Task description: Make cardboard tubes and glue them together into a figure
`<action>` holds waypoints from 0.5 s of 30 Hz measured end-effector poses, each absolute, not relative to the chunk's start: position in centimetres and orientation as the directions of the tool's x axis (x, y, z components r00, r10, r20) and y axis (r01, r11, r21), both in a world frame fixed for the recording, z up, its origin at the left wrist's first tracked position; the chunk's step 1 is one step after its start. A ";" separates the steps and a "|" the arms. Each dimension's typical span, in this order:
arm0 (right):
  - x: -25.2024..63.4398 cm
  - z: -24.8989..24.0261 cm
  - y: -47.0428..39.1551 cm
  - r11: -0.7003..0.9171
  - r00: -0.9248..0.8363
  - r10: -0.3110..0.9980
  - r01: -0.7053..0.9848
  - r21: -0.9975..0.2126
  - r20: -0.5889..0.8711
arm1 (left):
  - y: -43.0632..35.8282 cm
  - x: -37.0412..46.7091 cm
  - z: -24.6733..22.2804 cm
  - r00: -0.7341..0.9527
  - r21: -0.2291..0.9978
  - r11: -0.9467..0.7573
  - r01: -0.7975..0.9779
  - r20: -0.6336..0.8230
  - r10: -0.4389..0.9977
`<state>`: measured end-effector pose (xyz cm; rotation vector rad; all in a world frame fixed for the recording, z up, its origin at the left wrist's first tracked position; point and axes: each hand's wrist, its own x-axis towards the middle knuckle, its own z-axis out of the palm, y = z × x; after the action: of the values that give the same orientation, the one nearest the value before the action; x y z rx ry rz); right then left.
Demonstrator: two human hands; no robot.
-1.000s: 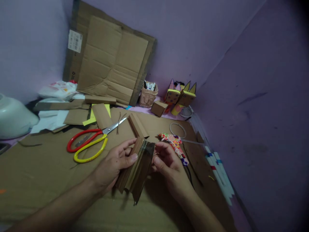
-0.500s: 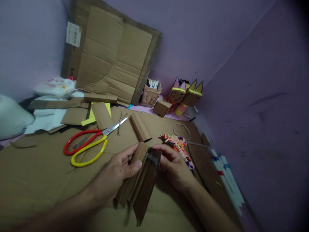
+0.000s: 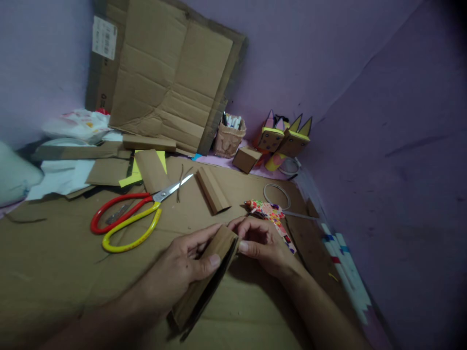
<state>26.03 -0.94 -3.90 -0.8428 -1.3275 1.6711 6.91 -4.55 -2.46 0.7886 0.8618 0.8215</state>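
Observation:
A folded cardboard strip (image 3: 202, 287) slants toward me between both hands, a dark gap running along its right side. My left hand (image 3: 189, 257) grips it from the left, thumb lying on top. At its far right corner, my right hand (image 3: 260, 243) pinches the edge between thumb and fingers. Just beyond lies a second folded cardboard piece (image 3: 213, 190). To the left rest scissors (image 3: 146, 209) with one red and one yellow handle, blades apart. A hot glue gun (image 3: 272, 214) covered in a colourful pattern sits behind my right hand.
Cardboard (image 3: 73, 272) covers the work surface. Large cardboard sheets (image 3: 171, 73) lean on the wall. A pen holder (image 3: 229, 138), a small cardboard box (image 3: 246, 159) and paper-eared crafts (image 3: 284, 136) stand at the back. Cardboard scraps (image 3: 105, 171) lie at left, white strips (image 3: 345, 272) at right.
The flap on the strip's right side has been folded in toward the rest, narrowing the opening. My right thumb now presses on its edge. The view has shifted slightly.

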 end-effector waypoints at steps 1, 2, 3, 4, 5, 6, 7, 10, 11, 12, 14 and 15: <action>26.1 -3.8 -0.9 -0.102 -0.445 0.895 -0.183 -0.978 -0.010 | -4.6 6.9 -2.5 0.393 0.846 0.457 -0.276 -0.335 0.856; 26.1 -3.7 -0.9 -0.100 -0.448 0.894 -0.178 -0.979 -0.010 | -4.6 7.0 -2.5 0.381 0.847 0.458 -0.271 -0.343 0.859; 26.1 -3.6 -0.9 -0.100 -0.450 0.893 -0.177 -0.979 -0.010 | -4.7 7.0 -2.6 0.373 0.848 0.457 -0.268 -0.345 0.861; 26.2 -3.5 -0.9 -0.103 -0.452 0.892 -0.176 -0.979 -0.013 | -4.7 7.0 -2.6 0.369 0.851 0.451 -0.269 -0.341 0.864; 26.2 -3.5 -0.9 -0.106 -0.452 0.892 -0.174 -0.979 -0.016 | -4.8 7.0 -2.7 0.367 0.855 0.442 -0.272 -0.333 0.869; 26.2 -3.5 -0.8 -0.107 -0.451 0.892 -0.170 -0.980 -0.019 | -4.8 7.0 -2.7 0.363 0.856 0.437 -0.276 -0.328 0.872; 26.2 -3.5 -0.8 -0.107 -0.449 0.893 -0.165 -0.980 -0.022 | -4.8 7.0 -2.7 0.365 0.855 0.438 -0.278 -0.328 0.872; 26.3 -3.5 -0.8 -0.105 -0.443 0.896 -0.147 -0.984 -0.029 | -4.8 7.0 -2.9 0.369 0.842 0.456 -0.288 -0.342 0.864; 26.3 -3.5 -0.8 -0.102 -0.441 0.897 -0.139 -0.985 -0.031 | -4.7 7.1 -2.9 0.366 0.838 0.460 -0.293 -0.347 0.864; 26.3 -3.5 -0.9 -0.101 -0.438 0.899 -0.132 -0.986 -0.033 | -4.7 7.1 -2.9 0.361 0.834 0.464 -0.299 -0.351 0.864; 26.3 -3.4 -0.9 -0.100 -0.433 0.901 -0.126 -0.987 -0.036 | -4.7 7.1 -2.9 0.354 0.822 0.481 -0.305 -0.371 0.859; 26.3 -3.4 -0.9 -0.103 -0.431 0.901 -0.127 -0.986 -0.038 | -4.8 7.1 -2.8 0.363 0.814 0.498 -0.300 -0.386 0.848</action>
<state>26.30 -0.94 -3.40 -0.9073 -1.3707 1.6496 7.06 -4.75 -2.84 0.7142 0.9119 0.8259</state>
